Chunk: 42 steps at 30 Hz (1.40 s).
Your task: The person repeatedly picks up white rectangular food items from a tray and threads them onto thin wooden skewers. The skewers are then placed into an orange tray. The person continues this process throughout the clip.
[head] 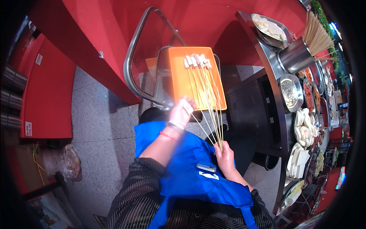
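Observation:
My left hand (182,110), partly blurred, holds a white piece of food (187,106) at the near left corner of an orange plastic tray (178,83). A thin bamboo skewer (203,130) runs from that piece down to my right hand (224,156). My right hand is closed on the lower ends of several bamboo skewers (210,100). Their far ends fan out over the tray and bear small white pieces (197,60). A blue apron (188,183) covers my lap, and a phone (206,167) lies on it. The tray rests on a metal-framed chair (130,63).
At the right, a steel counter (264,61) holds a steel canister (297,55) of skewers, an oval metal dish (291,93) and plates of sliced white food (297,161). A red partition (94,48) stands at upper left. A plastic bag (70,163) lies on the floor.

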Each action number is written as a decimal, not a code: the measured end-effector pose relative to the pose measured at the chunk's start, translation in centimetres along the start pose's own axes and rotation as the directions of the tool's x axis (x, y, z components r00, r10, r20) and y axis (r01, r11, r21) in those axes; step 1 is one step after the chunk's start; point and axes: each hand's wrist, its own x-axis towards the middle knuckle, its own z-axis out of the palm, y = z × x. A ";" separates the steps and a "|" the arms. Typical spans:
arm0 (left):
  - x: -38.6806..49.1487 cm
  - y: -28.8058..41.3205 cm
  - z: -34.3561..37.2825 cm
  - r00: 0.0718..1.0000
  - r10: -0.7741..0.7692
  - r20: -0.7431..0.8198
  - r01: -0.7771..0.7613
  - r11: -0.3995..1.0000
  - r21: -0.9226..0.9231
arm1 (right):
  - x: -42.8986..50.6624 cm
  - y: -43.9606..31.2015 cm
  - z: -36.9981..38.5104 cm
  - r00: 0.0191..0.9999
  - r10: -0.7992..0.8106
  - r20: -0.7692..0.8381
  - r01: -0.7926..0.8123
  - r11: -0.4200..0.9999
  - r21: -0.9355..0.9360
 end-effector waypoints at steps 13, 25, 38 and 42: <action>-0.3 -1.7 0.4 0.987 0.157 -0.027 -0.144 0.954 0.265 | 1.1 -0.1 0.9 1.000 0.021 -0.010 -0.021 1.000 -0.003; 0.8 -1.8 -1.0 0.992 0.087 0.095 -0.109 0.959 0.263 | 4.1 -0.1 1.6 0.997 0.072 0.017 -0.073 0.995 0.066; 0.7 -1.2 -0.1 0.980 -0.102 -0.173 0.190 0.756 0.627 | 29.7 0.6 9.5 0.956 -0.084 -0.280 0.063 0.995 -0.083; 0.9 -1.1 -0.4 0.979 -0.069 -0.190 0.180 0.727 0.663 | 30.8 0.8 10.6 0.983 0.120 -0.140 -0.114 0.992 0.045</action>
